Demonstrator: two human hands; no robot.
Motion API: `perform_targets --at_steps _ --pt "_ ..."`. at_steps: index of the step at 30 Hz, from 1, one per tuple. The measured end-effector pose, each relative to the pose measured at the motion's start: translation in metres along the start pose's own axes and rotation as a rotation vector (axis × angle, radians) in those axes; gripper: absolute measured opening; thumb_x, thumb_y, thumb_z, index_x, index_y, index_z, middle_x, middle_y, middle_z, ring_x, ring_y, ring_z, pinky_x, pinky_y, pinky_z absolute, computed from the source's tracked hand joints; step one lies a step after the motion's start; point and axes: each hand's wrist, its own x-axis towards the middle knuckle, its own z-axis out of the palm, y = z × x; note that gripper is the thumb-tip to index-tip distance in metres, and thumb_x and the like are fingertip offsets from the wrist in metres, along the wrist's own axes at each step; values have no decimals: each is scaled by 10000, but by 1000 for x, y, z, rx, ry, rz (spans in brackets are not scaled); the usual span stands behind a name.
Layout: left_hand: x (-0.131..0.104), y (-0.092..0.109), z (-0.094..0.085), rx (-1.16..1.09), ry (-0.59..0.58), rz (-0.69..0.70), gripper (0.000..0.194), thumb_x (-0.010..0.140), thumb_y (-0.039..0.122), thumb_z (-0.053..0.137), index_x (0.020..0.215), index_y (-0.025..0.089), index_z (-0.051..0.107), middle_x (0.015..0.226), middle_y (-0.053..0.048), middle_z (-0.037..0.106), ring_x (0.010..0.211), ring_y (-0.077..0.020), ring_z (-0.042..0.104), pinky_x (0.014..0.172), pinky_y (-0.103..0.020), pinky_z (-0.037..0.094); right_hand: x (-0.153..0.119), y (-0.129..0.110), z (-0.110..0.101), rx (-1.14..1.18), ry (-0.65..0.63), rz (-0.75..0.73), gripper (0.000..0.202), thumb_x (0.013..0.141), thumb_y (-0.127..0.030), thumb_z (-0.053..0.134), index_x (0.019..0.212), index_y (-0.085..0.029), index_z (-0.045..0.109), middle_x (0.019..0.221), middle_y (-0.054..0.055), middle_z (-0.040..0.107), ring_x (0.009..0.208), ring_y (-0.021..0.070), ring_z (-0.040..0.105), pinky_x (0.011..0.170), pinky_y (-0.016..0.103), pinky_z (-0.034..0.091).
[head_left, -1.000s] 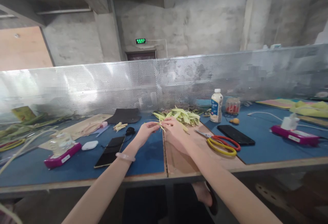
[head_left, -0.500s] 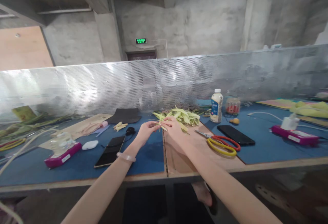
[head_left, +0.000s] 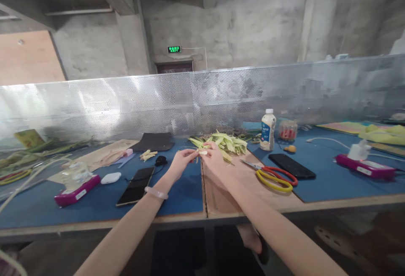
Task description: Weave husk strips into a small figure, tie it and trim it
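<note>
At frame centre, the left hand [head_left: 181, 161] and right hand [head_left: 215, 158] meet, fingers pinched shut on a pale leaf strip [head_left: 202, 152] just below the leaf pile [head_left: 223, 141]. Upper centre, a green sign [head_left: 174, 49] reads "EXIT".

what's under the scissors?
The scissors lie on a brown board that covers the blue mat there. Whatever is beneath the board is hidden. A black phone lies beside them.

shiny perforated metal screen [head_left: 221, 99], matt blue table mat [head_left: 332, 179], glossy black phone [head_left: 291, 165], bare wood.
</note>
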Motion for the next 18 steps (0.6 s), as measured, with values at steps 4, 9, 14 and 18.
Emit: perform_targets --at_steps 4,9,14,18 --pt "-1 0 0 -17 -8 2 229 841 318 522 946 125 587 836 -24 615 701 -132 588 653 -317 496 -1 -3 -1 -96 16 -70 177 795 -249 543 791 -212 716 1058 58 536 828 180 486 856 346 390" --pt "0 -1 -1 -52 2 -12 227 842 313 520 952 126 585 904 -41 616 770 -150 595 691 -338 499 -2 -8 -4 -201 2 -170 234 824 -253 480 786 -195 705 1089 69 529 878 193 480 866 339 387" --pt "-1 -1 1 -104 -2 -29 229 837 310 528 960 126 587 944 -51 615 823 -164 593 729 -360 492 -4 -16 -8 -317 -34 -212 212 770 -184 475 773 -170 686 1167 81 480 990 227 440 895 363 363" --pt "-1 0 3 -154 1 -44 233 838 314 526 964 127 584 974 -57 612 847 -170 592 741 -367 490 -7 -22 -11 -408 -66 -221 264 718 -145 474 881 -170 681 1239 80 433 1075 264 382 926 398 324"
